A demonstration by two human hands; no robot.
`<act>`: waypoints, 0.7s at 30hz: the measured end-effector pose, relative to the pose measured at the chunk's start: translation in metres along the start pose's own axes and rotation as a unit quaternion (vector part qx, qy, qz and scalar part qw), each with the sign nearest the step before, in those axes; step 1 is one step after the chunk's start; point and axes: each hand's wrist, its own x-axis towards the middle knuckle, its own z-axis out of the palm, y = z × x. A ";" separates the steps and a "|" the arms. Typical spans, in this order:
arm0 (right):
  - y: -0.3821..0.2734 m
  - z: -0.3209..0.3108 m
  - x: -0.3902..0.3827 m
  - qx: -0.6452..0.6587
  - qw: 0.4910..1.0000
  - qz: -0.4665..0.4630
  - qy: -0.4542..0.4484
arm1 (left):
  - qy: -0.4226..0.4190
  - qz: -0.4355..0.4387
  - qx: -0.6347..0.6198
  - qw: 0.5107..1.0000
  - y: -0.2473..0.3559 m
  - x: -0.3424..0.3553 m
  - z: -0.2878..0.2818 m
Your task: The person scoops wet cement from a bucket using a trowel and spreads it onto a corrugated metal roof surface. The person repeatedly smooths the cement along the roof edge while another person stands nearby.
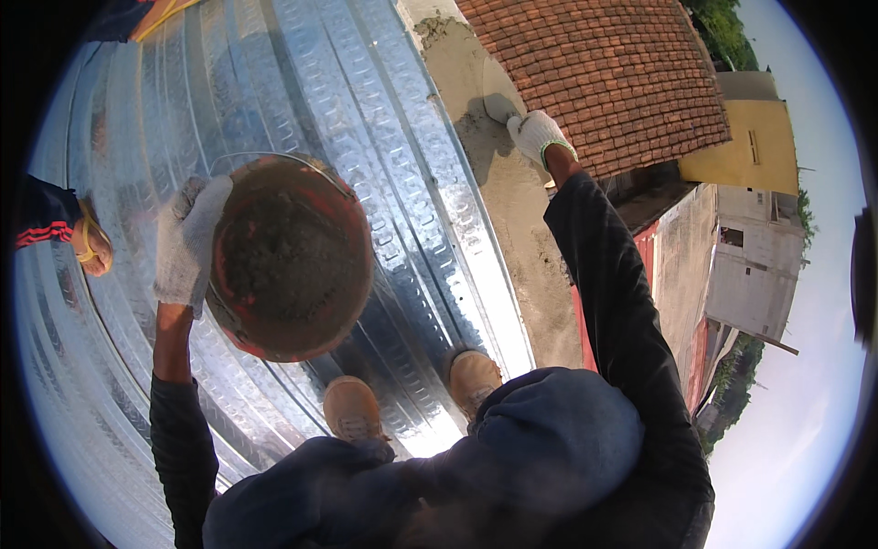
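My left hand [192,240], in a pale knit work glove, is closed on the left rim of a red bucket [349,227]. Wet grey mortar [282,261] fills much of the bucket, and its thin wire handle lies toward the far side. Stretched out to the far right, my right hand [541,139] wears a similar glove and grips a trowel [499,93]. The trowel's blade lies flat against the mortar-coated wall top [519,224]; its handle is mostly hidden in my fingers. Smooth mortar runs along this strip, with a rougher patch near the blade.
Ribbed shiny metal decking [384,156] lies under my tan boots [353,405]. Beyond the wall edge is a lower tiled roof [604,78], with buildings [754,242] farther right. Another person's sandalled foot [91,242] stands at the left; more clothing shows at the upper left.
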 end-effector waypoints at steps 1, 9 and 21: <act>0.003 -0.001 -0.004 0.015 1.000 0.004 -0.001 | -0.001 -0.004 0.007 1.000 0.001 0.002 -0.002; 0.008 0.010 -0.069 0.143 0.988 0.039 -0.033 | 0.000 -0.004 -0.027 1.000 -0.004 0.000 -0.004; 0.058 0.025 -0.093 0.170 0.984 -0.046 0.039 | -0.015 0.084 0.009 0.996 -0.024 0.005 -0.008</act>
